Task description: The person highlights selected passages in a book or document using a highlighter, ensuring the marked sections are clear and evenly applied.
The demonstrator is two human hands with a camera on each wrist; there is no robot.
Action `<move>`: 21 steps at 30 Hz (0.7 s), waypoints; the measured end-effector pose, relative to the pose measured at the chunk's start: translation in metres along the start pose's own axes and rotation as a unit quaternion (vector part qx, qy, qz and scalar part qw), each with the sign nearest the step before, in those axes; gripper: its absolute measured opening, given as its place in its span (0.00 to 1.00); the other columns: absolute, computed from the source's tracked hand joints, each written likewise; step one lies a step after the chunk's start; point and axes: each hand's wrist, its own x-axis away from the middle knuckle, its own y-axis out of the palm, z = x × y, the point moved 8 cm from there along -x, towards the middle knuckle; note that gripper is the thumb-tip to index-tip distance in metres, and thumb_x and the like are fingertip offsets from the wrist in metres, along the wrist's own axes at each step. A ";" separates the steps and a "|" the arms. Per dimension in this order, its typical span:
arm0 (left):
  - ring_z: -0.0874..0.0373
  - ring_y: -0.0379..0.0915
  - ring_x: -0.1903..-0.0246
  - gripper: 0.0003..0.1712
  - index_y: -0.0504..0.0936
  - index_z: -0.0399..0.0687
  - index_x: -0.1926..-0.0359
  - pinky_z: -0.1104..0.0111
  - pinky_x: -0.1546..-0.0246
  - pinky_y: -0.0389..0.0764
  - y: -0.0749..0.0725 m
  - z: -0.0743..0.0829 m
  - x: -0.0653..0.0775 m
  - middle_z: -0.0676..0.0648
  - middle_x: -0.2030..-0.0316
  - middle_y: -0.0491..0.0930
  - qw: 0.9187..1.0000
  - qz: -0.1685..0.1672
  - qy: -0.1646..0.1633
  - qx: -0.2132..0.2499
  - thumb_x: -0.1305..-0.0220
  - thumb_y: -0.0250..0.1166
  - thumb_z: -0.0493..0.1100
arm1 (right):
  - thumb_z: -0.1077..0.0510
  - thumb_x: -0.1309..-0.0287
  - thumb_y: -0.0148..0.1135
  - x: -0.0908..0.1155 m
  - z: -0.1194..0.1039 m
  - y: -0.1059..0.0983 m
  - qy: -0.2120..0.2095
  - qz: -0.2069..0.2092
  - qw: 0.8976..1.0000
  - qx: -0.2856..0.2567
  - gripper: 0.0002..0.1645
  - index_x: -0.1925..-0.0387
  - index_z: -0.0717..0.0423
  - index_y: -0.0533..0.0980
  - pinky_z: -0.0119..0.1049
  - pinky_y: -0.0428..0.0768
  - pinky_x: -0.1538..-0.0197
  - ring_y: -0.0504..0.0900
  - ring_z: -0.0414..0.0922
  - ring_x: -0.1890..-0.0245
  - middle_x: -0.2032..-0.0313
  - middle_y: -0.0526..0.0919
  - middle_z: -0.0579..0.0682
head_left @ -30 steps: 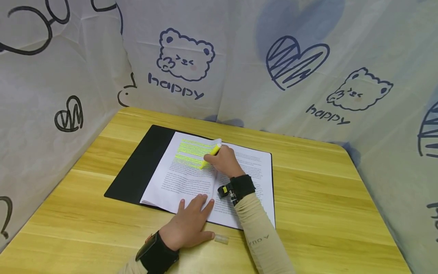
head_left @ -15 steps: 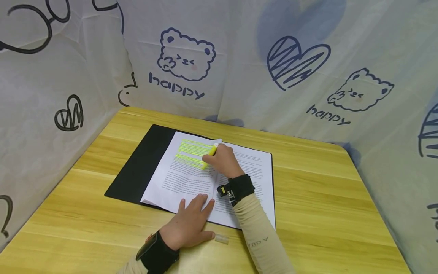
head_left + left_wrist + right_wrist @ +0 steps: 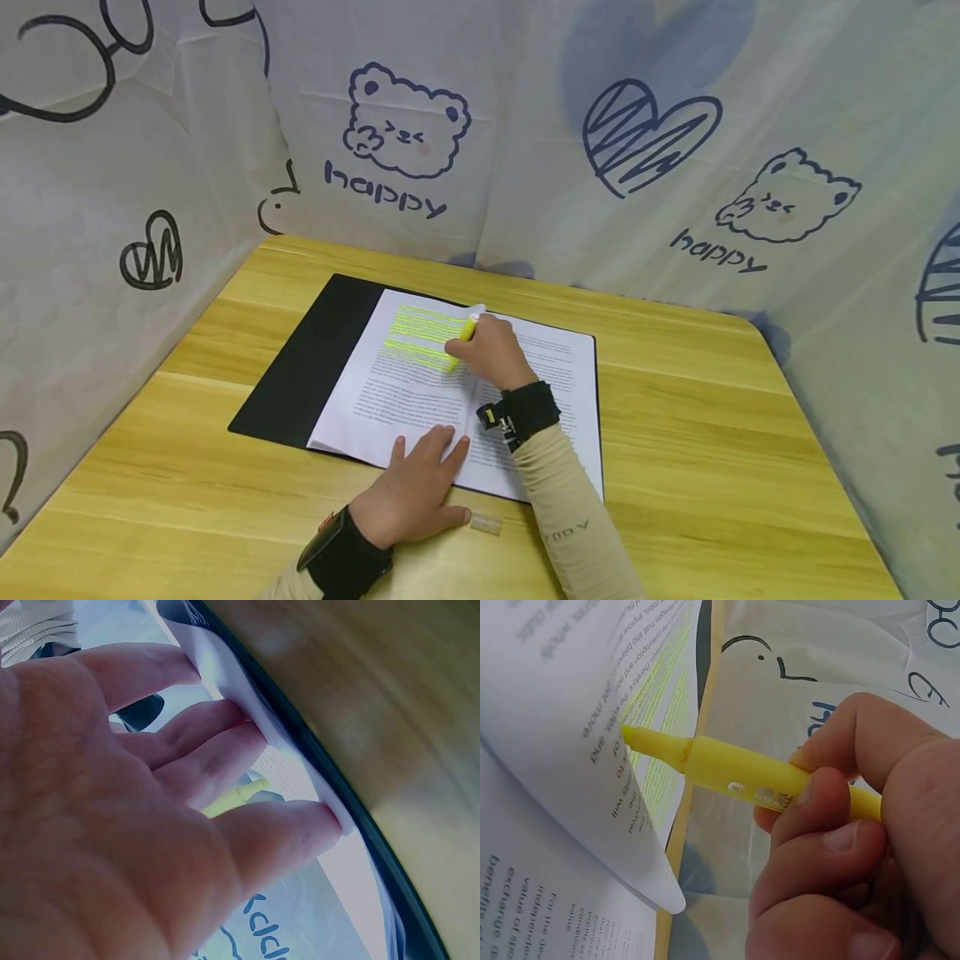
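Note:
My right hand [image 3: 495, 354] grips a yellow highlighter [image 3: 739, 776] between thumb and curled fingers. Its tip touches the left printed page [image 3: 408, 396], near the fold, at the end of a yellow-marked line. Several lines in the upper part of that page are marked yellow. My left hand [image 3: 412, 492] lies with fingers spread on the lower edge of the pages, as the left wrist view also shows. Near its thumb lies a small translucent cap-like piece [image 3: 486, 523]. Under the pages is a black folder [image 3: 300, 367], opened flat.
A wooden table [image 3: 697, 433] carries everything. White cloth walls [image 3: 525, 167] with drawn bears and hearts stand behind it and at both sides. The right printed page [image 3: 558, 400] lies partly under my right forearm.
My right hand's highlighter tip has slid slightly right along the line, lengthening the yellow mark towards the fold. The highlighter now stands steeper. My left hand has stayed in place.

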 end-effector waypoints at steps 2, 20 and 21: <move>0.44 0.49 0.30 0.48 0.61 0.40 0.30 0.35 0.39 0.51 0.000 0.000 0.000 0.37 0.30 0.56 1.000 0.000 0.001 -0.002 0.43 0.64 0.61 | 0.48 0.47 0.63 0.001 0.000 -0.001 0.003 -0.001 1.000 0.003 0.17 0.81 0.56 0.74 0.37 0.67 0.77 0.69 0.47 0.82 0.83 0.68 0.49; 0.44 0.49 0.31 0.47 0.61 0.40 0.30 0.35 0.40 0.53 -0.002 0.002 0.002 0.37 0.31 0.57 1.000 0.008 0.007 -0.004 0.44 0.64 0.61 | 0.48 0.48 0.64 0.002 -0.002 -0.004 0.008 0.004 1.000 0.017 0.17 0.79 0.57 0.74 0.37 0.67 0.77 0.70 0.46 0.82 0.82 0.69 0.49; 0.44 0.49 0.31 0.47 0.61 0.40 0.30 0.35 0.40 0.53 -0.002 0.002 0.002 0.37 0.31 0.57 1.000 0.007 0.007 -0.004 0.44 0.64 0.61 | 0.48 0.48 0.64 0.002 -0.002 -0.005 0.008 0.004 1.000 0.018 0.17 0.79 0.57 0.73 0.37 0.67 0.77 0.70 0.46 0.82 0.82 0.69 0.49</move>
